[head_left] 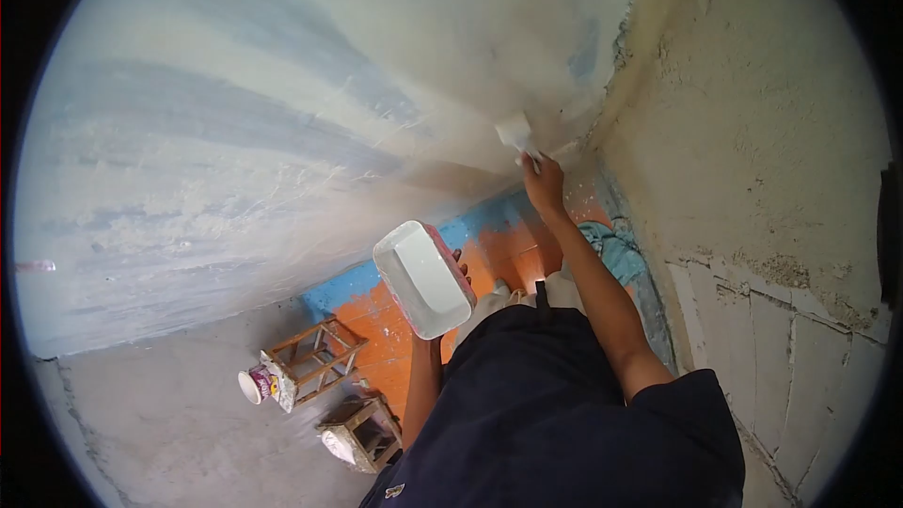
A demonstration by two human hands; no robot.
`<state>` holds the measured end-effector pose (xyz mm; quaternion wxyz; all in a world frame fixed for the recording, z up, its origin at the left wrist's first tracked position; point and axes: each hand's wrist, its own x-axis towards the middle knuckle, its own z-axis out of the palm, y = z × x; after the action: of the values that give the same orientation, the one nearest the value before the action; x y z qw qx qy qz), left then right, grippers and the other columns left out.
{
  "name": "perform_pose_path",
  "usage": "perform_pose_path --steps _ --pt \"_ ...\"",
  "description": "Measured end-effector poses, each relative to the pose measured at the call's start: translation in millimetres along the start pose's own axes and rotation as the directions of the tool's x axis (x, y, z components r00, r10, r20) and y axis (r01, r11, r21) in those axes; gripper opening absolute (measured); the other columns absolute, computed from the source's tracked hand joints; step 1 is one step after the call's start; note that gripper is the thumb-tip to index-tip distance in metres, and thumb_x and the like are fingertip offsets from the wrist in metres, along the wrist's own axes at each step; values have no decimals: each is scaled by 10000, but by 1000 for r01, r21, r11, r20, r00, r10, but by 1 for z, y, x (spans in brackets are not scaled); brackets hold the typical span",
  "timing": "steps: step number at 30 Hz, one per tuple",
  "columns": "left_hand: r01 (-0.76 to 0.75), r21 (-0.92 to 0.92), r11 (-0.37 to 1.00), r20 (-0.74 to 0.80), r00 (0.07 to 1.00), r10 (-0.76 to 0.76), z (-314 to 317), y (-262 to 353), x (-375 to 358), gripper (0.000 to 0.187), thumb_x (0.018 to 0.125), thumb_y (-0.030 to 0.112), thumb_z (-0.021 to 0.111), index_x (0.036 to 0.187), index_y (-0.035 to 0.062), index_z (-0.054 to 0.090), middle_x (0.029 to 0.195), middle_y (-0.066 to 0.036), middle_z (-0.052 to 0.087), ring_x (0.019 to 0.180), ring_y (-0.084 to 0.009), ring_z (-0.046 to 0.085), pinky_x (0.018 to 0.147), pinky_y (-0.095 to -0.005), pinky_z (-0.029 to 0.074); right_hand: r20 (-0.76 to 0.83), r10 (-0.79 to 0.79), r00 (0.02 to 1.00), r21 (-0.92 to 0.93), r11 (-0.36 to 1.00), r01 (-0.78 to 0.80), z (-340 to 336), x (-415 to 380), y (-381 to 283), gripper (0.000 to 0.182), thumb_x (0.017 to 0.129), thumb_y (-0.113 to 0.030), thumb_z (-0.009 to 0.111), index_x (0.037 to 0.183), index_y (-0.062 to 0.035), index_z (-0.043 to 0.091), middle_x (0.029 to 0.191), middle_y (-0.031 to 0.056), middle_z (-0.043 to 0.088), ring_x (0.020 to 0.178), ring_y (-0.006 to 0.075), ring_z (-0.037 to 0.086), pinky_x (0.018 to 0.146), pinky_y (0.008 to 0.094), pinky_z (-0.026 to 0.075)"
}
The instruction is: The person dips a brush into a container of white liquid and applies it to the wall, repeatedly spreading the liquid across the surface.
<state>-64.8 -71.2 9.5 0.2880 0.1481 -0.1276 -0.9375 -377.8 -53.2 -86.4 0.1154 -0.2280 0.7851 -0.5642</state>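
Note:
My right hand (544, 184) is closed round the handle of a paintbrush (514, 132), whose wide, whitish bristles are up against the patchy white and grey wall (376, 66). Lower down and to the left, my left hand (460, 266) carries a rectangular paint tray (388, 293) from beneath and along its right side. White paint lies inside the tray, and its outer side is smeared with pink. Most of the left hand is hidden behind the tray; only some fingers show at its edge.
Two paint-spattered wooden stools (324, 357) (376, 428) stand at the lower left, a white and purple tub (254, 384) on one. Orange flooring (381, 325) shows below. A teal cloth (616, 249) lies by the corner, and a rough, cracked wall (752, 160) rises on the right.

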Motion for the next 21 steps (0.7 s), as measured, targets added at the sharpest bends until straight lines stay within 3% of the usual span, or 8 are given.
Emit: perform_pose_path --steps 1,4,6,9,12,14,17,21 --pt "-25 59 998 23 999 23 5 -5 -1 829 987 619 553 1625 159 293 1609 -243 348 1279 -451 545 1097 -573 474 4 -43 999 169 985 42 -22 4 -62 310 1026 -260 594 1025 26 712 931 236 734 883 381 731 776 437 533" --pt "-38 72 997 -192 980 52 -24 -12 -4 827 991 631 534 1624 154 298 1599 -261 366 1286 -457 547 1106 -578 465 90 -42 995 275 961 16 -43 4 -119 301 1036 -275 594 1003 4 704 870 196 735 822 344 729 741 413 527" --pt "-28 152 988 -185 981 57 -16 -19 -5 828 991 640 525 1623 154 302 1586 -266 386 1295 -451 544 1106 -579 463 154 -47 987 323 946 -6 -47 2 -123 313 1039 -290 598 988 3 696 845 192 726 784 333 722 719 408 521" --pt "-5 137 991 -185 982 30 -13 -26 -2 853 979 670 517 1623 155 303 1583 -265 392 1294 -444 545 1110 -576 460 141 -39 989 318 948 -8 -21 -8 -48 300 1042 -279 601 983 1 694 849 193 723 732 338 704 685 411 508" --pt "10 139 990 -122 992 8 9 -27 12 924 944 722 521 1631 151 285 1596 -265 372 1322 -451 527 1116 -578 455 246 71 967 242 961 -132 -51 -35 -36 293 1055 -276 595 994 -11 705 764 137 689 642 254 662 632 375 489" --pt "47 106 993 -90 995 -38 9 -28 21 985 913 761 527 1638 148 264 1607 -270 349 1357 -466 499 1120 -585 452 364 119 924 312 919 -241 -82 -55 -52 287 1066 -274 591 1021 -23 721 670 39 589 588 128 570 573 306 438" --pt "172 11 985 -55 984 -171 -23 -5 36 1019 889 785 528 1635 145 257 1605 -268 339 1385 -475 475 1116 -589 455 425 134 895 281 921 -271 -119 -78 -84 286 1073 -274 590 1055 -25 728 650 -37 490 585 36 465 539 252 378" --pt "246 46 968 -96 966 -241 -49 28 39 905 928 725 509 1587 132 326 1548 -229 411 1341 -429 516 1090 -561 479 368 131 921 377 884 -277 -128 -98 -116 267 1076 -250 588 1086 -13 711 647 -63 482 552 25 405 513 241 316"
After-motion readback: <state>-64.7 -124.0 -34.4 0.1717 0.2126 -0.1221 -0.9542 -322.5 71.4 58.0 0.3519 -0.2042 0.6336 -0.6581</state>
